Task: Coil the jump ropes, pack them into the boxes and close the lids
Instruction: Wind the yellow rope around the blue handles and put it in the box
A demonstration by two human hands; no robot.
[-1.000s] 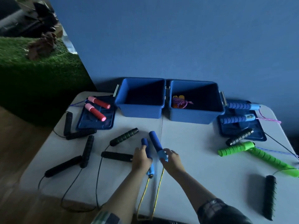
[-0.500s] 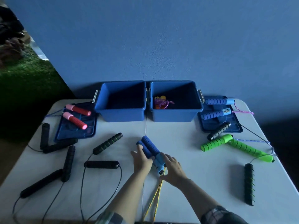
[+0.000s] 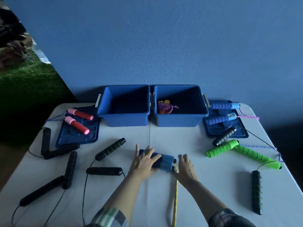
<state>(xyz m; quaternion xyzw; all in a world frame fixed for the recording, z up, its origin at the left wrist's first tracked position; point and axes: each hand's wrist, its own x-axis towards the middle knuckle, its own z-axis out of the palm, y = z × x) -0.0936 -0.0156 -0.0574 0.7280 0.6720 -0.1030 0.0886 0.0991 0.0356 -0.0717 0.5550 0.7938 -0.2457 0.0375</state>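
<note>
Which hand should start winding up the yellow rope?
Probably the right hand. It lies open on the table, holding nothing, right beside the yellow rope where it leaves the blue handles. The left hand is busy pressing those handles flat, so it can keep them steady.

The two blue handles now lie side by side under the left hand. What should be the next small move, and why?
Probably the right hand should take the yellow cord near the blue handles and begin winding it around them. The left hand lies over the pair, the cord runs loose off the near table edge, and the left box looks empty.
</note>
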